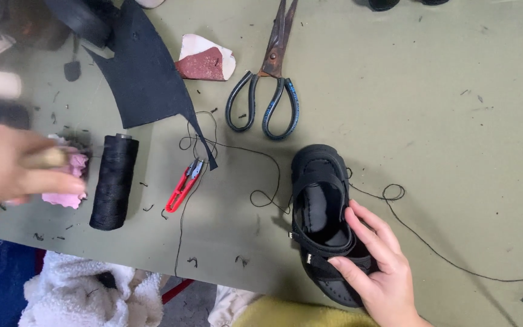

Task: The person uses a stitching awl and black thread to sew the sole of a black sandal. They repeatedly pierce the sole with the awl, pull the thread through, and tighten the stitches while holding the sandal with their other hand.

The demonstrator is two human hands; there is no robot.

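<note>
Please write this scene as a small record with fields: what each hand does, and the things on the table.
right hand: rests on a black shoe, fingers on its strap
left hand: blurred, holds a small pale handle at a pink cloth
thread: black spool lying beside the cloth; loose black thread runs to the shoe
cutting tools: large scissors, red thread snips
other: black cut sheet, sandpaper piece
surface: green table
</note>
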